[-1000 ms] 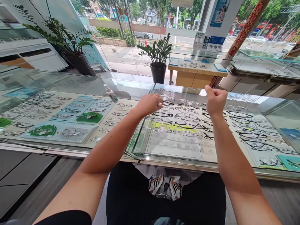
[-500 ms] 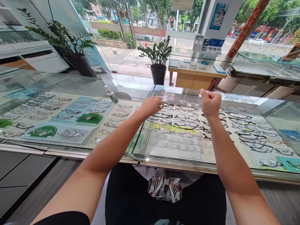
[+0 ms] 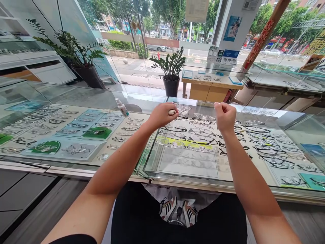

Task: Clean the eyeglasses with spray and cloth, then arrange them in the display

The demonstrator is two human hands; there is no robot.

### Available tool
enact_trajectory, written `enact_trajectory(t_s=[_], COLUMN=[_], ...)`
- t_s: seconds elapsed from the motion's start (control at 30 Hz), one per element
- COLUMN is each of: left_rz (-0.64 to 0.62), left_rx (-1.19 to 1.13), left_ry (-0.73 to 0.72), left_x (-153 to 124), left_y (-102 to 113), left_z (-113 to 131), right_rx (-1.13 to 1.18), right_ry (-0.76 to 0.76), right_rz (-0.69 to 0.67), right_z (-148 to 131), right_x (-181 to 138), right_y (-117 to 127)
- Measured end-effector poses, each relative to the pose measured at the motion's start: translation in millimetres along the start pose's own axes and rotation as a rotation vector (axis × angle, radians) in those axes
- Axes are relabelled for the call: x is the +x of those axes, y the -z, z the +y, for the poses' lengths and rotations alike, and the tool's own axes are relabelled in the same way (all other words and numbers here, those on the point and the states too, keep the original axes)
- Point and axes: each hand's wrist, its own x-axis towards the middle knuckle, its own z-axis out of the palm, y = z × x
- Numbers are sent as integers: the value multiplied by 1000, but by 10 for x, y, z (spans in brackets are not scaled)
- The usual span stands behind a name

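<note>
The biggest thing under me is the glass counter, and it is also the biggest worry. Both forearms hang over its top pane, so an elbow dropped hard or anything let fall could chip or scratch it. Beneath the glass lie rows of spectacles. They are shielded from above, but I judge a knock on the pane could shake them out of line. The spray bottle lies tilted on the pane, well to the left of the hands. A sweep of the left forearm could send it rolling. My left hand is closed in a pinch on what looks like the pale tip of a clear frame, held just above the far part of the pane. My right hand is clenched, thumb uppermost, apart from the left and at the same height. I cannot tell whether anything lies inside that fist. The frame is nearly see-through against the glass, so its edges are hard to follow from here. If only one hand really carries it, a thin arm could twist or slip free and the lenses would strike the pane. If both hands do hold it, pulling them apart could bend it.
</note>
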Motion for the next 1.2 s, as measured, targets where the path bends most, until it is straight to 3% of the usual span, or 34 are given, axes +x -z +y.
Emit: enact_trajectory(t_s=[0.1, 0.2, 0.33, 0.7, 0.9, 0.97, 1.2], left_rz=[102, 103, 87, 3, 73, 94, 104], left_rx=[-397, -712, -909, -1009, -964, -949, -776], left_ry=[64, 106, 120, 102, 77, 75, 54], left_x=[-19, -40, -69, -80, -59, -49, -52], left_y=[-35, -116, -208, -283, -315, -341, -432], left_z=[149, 302, 434, 438, 401, 360, 247], right_rx=[74, 153, 249, 304, 272, 226, -133], right_ry=[-87, -127, -158, -157, -116, -91, 76], right_rz=[-236, -453, -514, -495, -455, -385, 44], right_z=[-79, -170, -239, -186, -184, -165, -62], right_x=[-97, -212, -289, -272, -246, -238, -205], right_y=[-85, -180, -247, -245, -219, -209, -159])
